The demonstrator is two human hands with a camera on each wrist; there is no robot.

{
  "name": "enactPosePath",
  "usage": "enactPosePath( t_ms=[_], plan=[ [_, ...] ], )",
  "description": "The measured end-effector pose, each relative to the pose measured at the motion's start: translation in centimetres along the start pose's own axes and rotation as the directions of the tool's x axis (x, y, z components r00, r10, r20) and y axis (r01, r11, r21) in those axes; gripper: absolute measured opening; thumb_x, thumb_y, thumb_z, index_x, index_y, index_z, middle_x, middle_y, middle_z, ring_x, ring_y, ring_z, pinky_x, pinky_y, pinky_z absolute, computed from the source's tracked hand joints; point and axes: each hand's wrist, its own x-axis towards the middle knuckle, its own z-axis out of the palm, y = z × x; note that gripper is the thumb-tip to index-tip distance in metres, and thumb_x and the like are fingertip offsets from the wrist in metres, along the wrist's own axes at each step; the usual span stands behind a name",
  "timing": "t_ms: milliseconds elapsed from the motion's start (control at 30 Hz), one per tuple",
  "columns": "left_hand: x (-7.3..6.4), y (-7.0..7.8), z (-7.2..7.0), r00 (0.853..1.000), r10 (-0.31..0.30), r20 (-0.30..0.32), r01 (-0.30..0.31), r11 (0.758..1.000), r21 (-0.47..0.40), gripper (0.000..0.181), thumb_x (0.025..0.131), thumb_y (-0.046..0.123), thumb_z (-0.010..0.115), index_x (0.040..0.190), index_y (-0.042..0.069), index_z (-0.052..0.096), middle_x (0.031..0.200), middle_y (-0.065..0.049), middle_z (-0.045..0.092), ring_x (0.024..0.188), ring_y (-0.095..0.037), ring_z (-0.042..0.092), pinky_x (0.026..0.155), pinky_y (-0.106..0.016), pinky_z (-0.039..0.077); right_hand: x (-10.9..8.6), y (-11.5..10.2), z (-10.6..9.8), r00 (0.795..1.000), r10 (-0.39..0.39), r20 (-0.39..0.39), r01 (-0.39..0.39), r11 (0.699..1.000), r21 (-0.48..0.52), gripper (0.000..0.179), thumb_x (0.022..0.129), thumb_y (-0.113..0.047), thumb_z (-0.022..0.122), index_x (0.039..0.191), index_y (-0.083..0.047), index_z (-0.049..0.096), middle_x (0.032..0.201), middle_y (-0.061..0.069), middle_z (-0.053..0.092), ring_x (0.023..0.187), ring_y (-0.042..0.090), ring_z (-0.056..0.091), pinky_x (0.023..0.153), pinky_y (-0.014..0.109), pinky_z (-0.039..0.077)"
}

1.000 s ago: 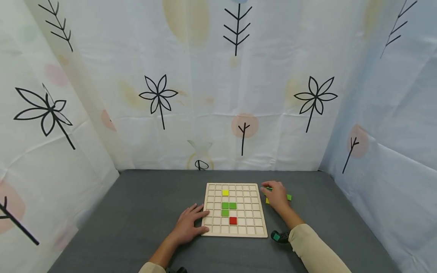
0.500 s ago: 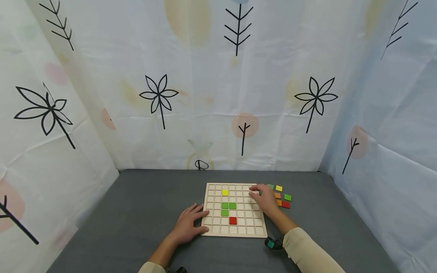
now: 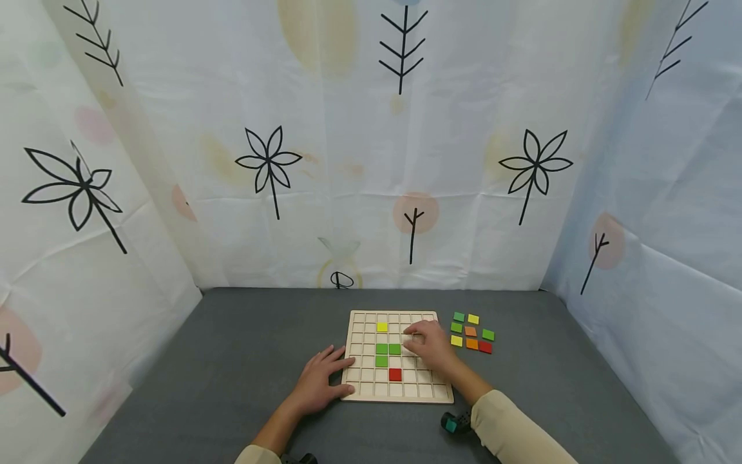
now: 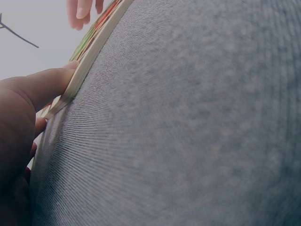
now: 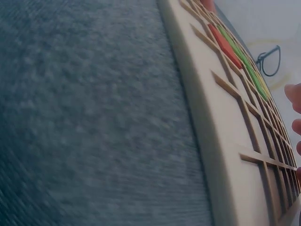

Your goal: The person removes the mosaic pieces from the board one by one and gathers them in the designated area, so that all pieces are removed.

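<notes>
A square wooden grid board (image 3: 362, 390) lies on the dark grey table. In its cells sit a yellow tile (image 3: 382, 327), three green tiles (image 3: 381, 361) and a red tile (image 3: 395, 374). My left hand (image 3: 315, 383) rests at the board's left edge, fingers extended, with the thumb (image 4: 56, 84) touching the rim in the left wrist view. Over the board's right half is my right hand (image 3: 433, 348), thumb and forefinger bent toward the cells. Whether it holds a tile is hidden. Only its fingertips (image 5: 295, 99) show in the right wrist view.
Right of the board lie several loose tiles, including a red tile (image 3: 485, 347), an orange tile (image 3: 471, 331) and a yellow tile (image 3: 473, 319). White patterned cloth (image 3: 348, 161) walls the table (image 3: 232, 348) at the back and sides.
My right hand has moved left from the loose tiles to above the board, uncovering those tiles. My left hand has stayed at the board's edge. The tiles on the board look the same.
</notes>
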Motion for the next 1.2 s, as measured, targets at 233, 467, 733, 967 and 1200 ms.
enactPosePath(
  t_ms=[233, 467, 733, 967, 1200],
  plan=[
    [0.0, 0.0, -0.1, 1.0, 0.003, -0.001, -0.003, 1.0, -0.008, 0.063, 0.083, 0.05, 0.071, 0.135, 0.017, 0.061, 0.148, -0.011, 0.043, 0.14, -0.039, 0.028, 0.107, -0.065, 0.018, 0.0, -0.5, 1.0, 0.995, -0.089, 0.038, 0.093, 0.99, -0.11, 0.015, 0.083, -0.01, 0.076, 0.097, -0.008, 0.075, 0.106, 0.007, 0.069, 0.102, 0.031, 0.055, 0.089, 0.054, 0.042],
    [0.0, 0.1, -0.1, 1.0, 0.001, 0.006, 0.0, 1.0, -0.008, 0.063, 0.083, 0.051, 0.071, 0.135, 0.018, 0.06, 0.149, -0.011, 0.043, 0.14, -0.039, 0.028, 0.107, -0.065, 0.018, 0.0, -1.0, 1.4, 0.993, -0.062, 0.101, 0.077, 0.985, -0.153, 0.018, 0.082, -0.016, 0.076, 0.1, -0.012, 0.075, 0.112, 0.005, 0.065, 0.109, 0.03, 0.051, 0.089, 0.055, 0.039],
    [0.0, 0.0, -0.1, 1.0, -0.001, 0.002, 0.001, 1.0, -0.01, 0.063, 0.083, 0.05, 0.071, 0.135, 0.017, 0.06, 0.149, -0.011, 0.043, 0.141, -0.039, 0.027, 0.108, -0.065, 0.017, 0.0, -1.1, 1.7, 0.991, -0.063, 0.119, 0.087, 0.975, -0.206, 0.018, 0.084, -0.021, 0.077, 0.101, -0.015, 0.074, 0.115, 0.004, 0.063, 0.111, 0.03, 0.05, 0.089, 0.054, 0.04],
    [0.0, 0.0, -0.1, 1.0, 0.001, 0.001, -0.001, 1.0, -0.014, 0.063, 0.083, 0.051, 0.071, 0.135, 0.017, 0.06, 0.149, -0.011, 0.043, 0.14, -0.039, 0.028, 0.107, -0.066, 0.018, 0.2, -1.3, 1.7, 0.991, -0.046, 0.128, 0.074, 0.973, -0.219, 0.016, 0.082, -0.02, 0.078, 0.098, -0.016, 0.074, 0.113, 0.004, 0.063, 0.11, 0.03, 0.05, 0.09, 0.054, 0.04],
    [0.0, -0.1, -0.1, 1.0, 0.005, 0.007, -0.005, 1.0, -0.016, 0.063, 0.083, 0.049, 0.071, 0.136, 0.016, 0.06, 0.148, -0.012, 0.043, 0.14, -0.039, 0.027, 0.107, -0.065, 0.017, 0.2, -1.5, 1.7, 0.99, -0.028, 0.137, 0.059, 0.972, -0.228, 0.015, 0.082, -0.019, 0.078, 0.096, -0.017, 0.074, 0.112, 0.003, 0.063, 0.108, 0.028, 0.05, 0.09, 0.054, 0.04]
  ],
)
